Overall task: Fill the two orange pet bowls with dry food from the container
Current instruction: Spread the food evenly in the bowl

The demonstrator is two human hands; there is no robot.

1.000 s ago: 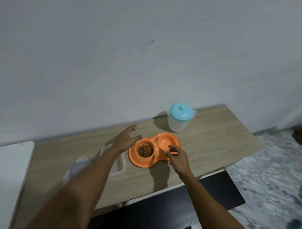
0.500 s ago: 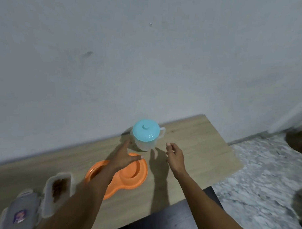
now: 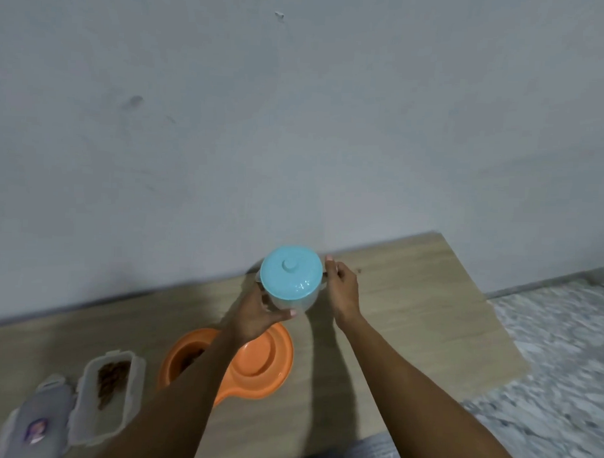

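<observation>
Left hand [image 3: 256, 314] cupped round teal-lidded jug [image 3: 291, 276], grasping it. Right hand [image 3: 343, 288] at its handle side; grip cannot be told. Orange double bowl [image 3: 279, 354] nearby.

Now at the jug [image 3: 293, 290], left hand [image 3: 256, 318] and right hand [image 3: 343, 292].

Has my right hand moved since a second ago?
Yes. Right hand left the orange plastic double bowl, going toward the wall, up to the blue-lidded translucent jug.
</observation>
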